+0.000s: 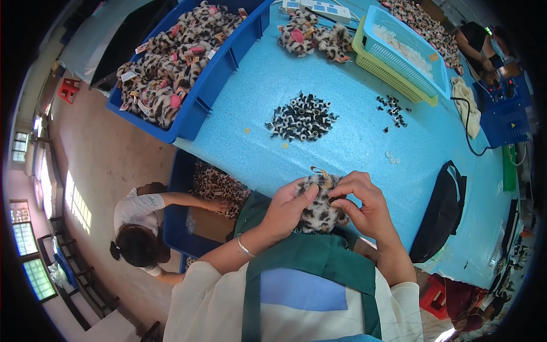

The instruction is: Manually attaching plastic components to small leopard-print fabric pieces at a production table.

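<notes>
A leopard-spotted plush toy piece (317, 215) with an orange loop at its top is held close over the near table edge. My left hand (289, 210) grips its left side, thumb laid on the fur. On the other side, my right hand (364, 204) pinches at the front of the plush with thumb and forefinger. Something small and dark shows at those fingertips, too small to tell from a black fur spot. Beyond my hands lies a pile of small black-and-white plastic toy eyes (302, 117); a smaller group of the eyes (393, 112) is to its right.
A blue crate (219, 85) full of spotted plush stands far left; two plush pieces (316, 35) lie beside it. Stacked baskets (370, 67), a black bag (436, 214) and a blue machine (504, 122) are rightward. Another person (139, 228) reaches into a lower bin at left.
</notes>
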The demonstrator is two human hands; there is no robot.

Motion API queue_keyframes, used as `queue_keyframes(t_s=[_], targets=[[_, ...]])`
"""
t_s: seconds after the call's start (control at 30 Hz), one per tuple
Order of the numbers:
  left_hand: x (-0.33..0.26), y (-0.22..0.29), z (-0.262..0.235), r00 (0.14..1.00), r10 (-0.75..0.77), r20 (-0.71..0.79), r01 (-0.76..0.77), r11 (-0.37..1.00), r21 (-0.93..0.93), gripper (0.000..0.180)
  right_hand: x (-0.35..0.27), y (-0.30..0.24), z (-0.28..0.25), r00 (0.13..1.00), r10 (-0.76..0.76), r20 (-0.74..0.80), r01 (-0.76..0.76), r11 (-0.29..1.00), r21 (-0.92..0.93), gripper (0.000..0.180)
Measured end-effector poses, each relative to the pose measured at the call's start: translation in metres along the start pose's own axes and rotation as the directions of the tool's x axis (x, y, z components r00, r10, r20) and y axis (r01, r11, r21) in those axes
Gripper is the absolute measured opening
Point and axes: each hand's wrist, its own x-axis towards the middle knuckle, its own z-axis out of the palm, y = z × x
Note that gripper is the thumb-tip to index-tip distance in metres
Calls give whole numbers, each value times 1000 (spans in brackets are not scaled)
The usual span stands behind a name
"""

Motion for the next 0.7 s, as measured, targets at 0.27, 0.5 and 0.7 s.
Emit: queue_keyframes(t_s=[0.27,0.5,0.7], targets=[[-9,-3,5,992,124,22,-126,972,199,23,-3,-12,4,998,-27,-61,39,979,202,17],[-6,3,-1,655,633,412,-670,235,705,24,-16,-10,15,993,73,-89,-69,997,44,22],[-5,-5,-6,531,680,505,-771,139,622,28,-23,-9,27,961,-2,-277,14,999,40,26]])
